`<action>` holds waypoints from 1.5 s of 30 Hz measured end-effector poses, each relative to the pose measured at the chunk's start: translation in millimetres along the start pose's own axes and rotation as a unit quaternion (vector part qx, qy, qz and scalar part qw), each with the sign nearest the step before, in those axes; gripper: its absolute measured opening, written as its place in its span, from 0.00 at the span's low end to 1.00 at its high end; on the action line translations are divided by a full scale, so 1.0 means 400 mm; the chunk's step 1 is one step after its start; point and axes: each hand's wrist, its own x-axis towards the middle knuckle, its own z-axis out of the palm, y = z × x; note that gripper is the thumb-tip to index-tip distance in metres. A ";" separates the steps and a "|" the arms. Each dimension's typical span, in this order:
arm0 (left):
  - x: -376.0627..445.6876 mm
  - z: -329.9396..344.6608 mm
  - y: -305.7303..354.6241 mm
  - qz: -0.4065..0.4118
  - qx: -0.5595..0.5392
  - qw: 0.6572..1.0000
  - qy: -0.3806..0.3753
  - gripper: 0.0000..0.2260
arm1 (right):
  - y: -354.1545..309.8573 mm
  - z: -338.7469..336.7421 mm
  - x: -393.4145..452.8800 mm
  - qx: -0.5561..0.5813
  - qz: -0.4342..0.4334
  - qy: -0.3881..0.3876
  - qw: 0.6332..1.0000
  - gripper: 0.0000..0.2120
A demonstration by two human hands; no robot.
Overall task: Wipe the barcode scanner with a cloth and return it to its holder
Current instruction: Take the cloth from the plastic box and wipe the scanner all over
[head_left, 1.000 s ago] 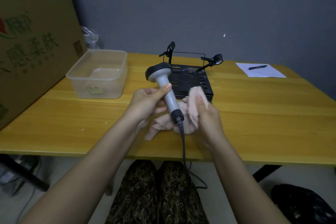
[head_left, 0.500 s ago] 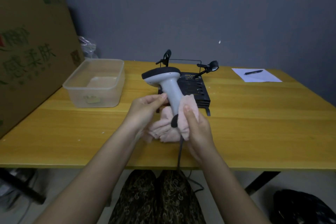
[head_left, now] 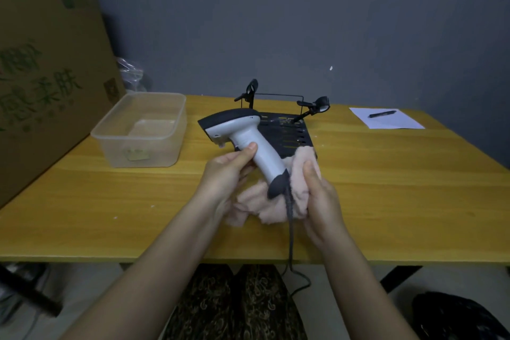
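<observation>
Above the near middle of the bench (head_left: 386,188), the left hand (head_left: 226,176) grips the barcode scanner (head_left: 248,141) by its handle while the right hand (head_left: 320,196) clutches the pink cloth (head_left: 276,201) against its base, the black holder (head_left: 287,132) just behind.

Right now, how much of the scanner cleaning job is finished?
Done: the barcode scanner is out of its holder. In hand: the left hand grips the handle while the right hand presses the pink cloth against its lower end. Left: finishing the wipe and setting the scanner back in the holder.
</observation>
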 end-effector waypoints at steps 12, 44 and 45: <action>-0.015 0.021 -0.002 0.009 -0.013 1.000 0.010 0.13 | 0.050 0.048 -0.033 -0.348 -0.192 -0.072 0.915 0.24; -0.002 0.008 -0.008 0.069 0.004 0.997 0.045 0.08 | -0.002 0.002 0.002 -0.059 -0.034 -0.029 0.997 0.19; -0.003 0.010 -0.009 0.068 0.002 0.997 0.045 0.07 | -0.001 0.005 -0.016 -0.109 -0.068 -0.059 0.990 0.19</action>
